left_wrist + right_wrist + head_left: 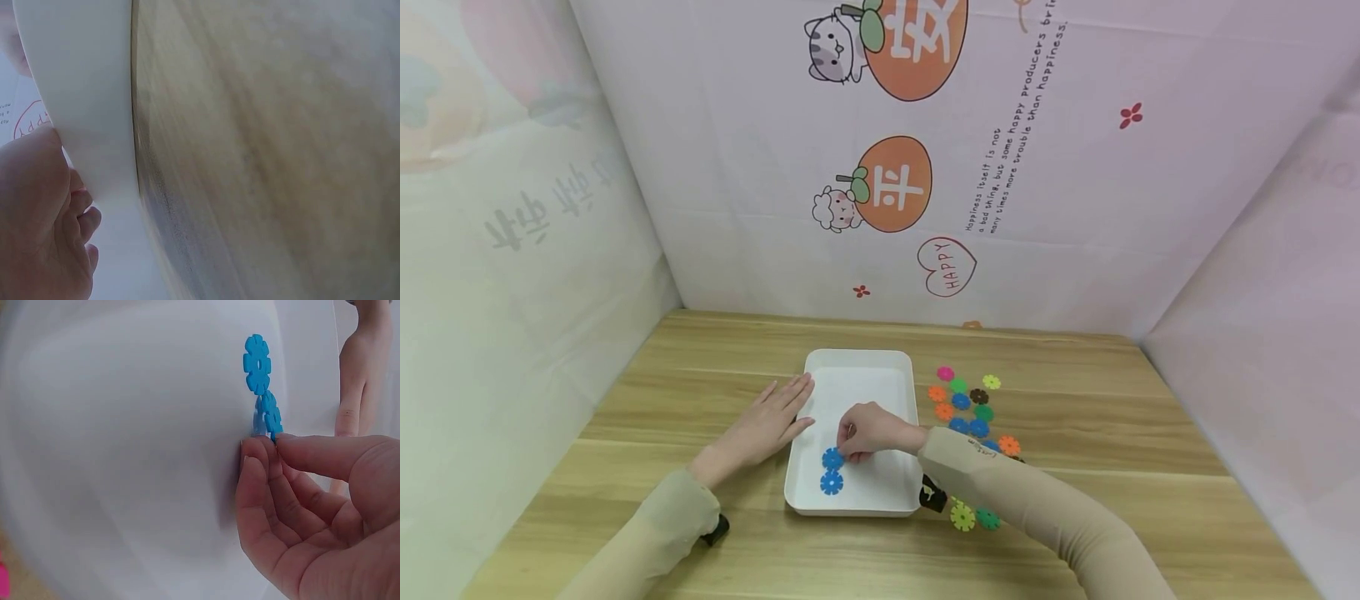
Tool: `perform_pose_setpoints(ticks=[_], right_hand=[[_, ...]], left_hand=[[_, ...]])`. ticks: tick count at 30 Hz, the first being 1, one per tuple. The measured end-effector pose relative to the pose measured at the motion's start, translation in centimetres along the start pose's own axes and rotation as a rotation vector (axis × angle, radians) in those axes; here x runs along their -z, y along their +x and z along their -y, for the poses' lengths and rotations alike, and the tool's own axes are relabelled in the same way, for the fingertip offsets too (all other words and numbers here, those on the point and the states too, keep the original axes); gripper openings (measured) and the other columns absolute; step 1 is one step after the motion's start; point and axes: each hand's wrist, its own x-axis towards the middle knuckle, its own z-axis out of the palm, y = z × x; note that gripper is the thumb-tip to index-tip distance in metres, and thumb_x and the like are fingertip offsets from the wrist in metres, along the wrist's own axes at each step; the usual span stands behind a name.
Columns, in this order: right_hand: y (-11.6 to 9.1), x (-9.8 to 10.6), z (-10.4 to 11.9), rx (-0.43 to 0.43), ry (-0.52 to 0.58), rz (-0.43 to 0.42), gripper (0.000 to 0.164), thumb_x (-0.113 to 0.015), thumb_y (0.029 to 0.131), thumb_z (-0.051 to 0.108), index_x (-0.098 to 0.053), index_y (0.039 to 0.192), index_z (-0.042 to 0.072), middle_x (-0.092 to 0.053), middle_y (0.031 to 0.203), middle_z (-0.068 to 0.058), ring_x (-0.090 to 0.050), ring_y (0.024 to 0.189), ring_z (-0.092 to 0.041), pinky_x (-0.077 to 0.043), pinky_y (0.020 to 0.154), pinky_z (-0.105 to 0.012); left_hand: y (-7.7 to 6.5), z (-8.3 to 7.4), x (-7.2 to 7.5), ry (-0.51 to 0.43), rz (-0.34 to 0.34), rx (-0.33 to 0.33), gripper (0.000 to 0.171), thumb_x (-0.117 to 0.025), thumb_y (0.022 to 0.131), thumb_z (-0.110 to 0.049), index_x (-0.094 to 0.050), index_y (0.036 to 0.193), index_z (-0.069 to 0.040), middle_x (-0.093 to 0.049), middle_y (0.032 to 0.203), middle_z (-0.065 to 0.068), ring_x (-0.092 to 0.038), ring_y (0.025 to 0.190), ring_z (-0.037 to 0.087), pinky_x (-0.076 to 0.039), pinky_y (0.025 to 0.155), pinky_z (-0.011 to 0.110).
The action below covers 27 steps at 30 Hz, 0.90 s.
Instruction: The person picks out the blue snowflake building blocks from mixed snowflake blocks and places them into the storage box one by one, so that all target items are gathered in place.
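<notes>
In the head view a white tray (865, 379) lies on the wooden table. My right hand (872, 432) is over its inside, with thumb and fingertips pinching the edge of a blue snowflake disc (832, 457). A second blue snowflake disc (831, 482) lies against that one, on the side nearer me. Seen from the right wrist, the pinched disc (273, 414) tilts up from the tray floor and its edge meets the other disc (257, 364). My left hand (771, 421) rests at the tray's left rim, fingers extended; the left wrist view shows it beside the white tray wall (94, 125).
To the right of the tray, several snowflake discs in pink, orange (1009, 445), green, blue, brown and yellow (962, 516) are scattered on the table (1120, 467). My right forearm passes over some of them. Printed white cloth (760, 208) stands behind and at both sides.
</notes>
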Motion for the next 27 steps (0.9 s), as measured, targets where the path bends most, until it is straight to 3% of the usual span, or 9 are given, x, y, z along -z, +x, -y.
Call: perform_pose_setpoints(ticks=[12, 20, 27], right_hand=[[-0.8, 0.8, -0.8, 0.012, 0.011, -0.024, 0.006, -0.072, 0.090, 0.012, -0.070, 0.086, 0.007, -0.072, 0.077, -0.005, -0.069, 0.068, -0.016, -0.061, 0.067, -0.027], [-3.1, 4.1, -2.8, -0.004, 0.114, -0.092, 0.006, -0.070, 0.091, 0.011, -0.068, 0.090, 0.005, -0.071, 0.081, -0.008, -0.068, 0.072, -0.017, -0.061, 0.071, -0.030], [-5.8, 7.4, -6.8, 0.023, 0.135, -0.175, 0.012, -0.066, 0.094, 0.012, -0.066, 0.097, 0.001, -0.070, 0.084, -0.012, -0.069, 0.075, -0.025, -0.061, 0.073, -0.039]], left_hand=[[0.0, -0.1, -0.1, 0.005, -0.020, -0.013, 0.064, -0.047, 0.104, -0.038, -0.032, 0.153, 0.000, -0.031, 0.161, 0.017, -0.032, 0.149, 0.035, -0.024, 0.122, 0.059], [-0.1, -0.1, -0.1, 0.006, -0.021, -0.009, 0.064, -0.047, 0.105, -0.038, -0.031, 0.154, 0.000, -0.030, 0.162, 0.017, -0.031, 0.150, 0.035, -0.024, 0.122, 0.059], [0.0, -0.2, 0.0, 0.009, -0.009, -0.011, 0.065, -0.046, 0.105, -0.039, -0.030, 0.154, 0.000, -0.029, 0.162, 0.016, -0.031, 0.150, 0.034, -0.024, 0.122, 0.059]])
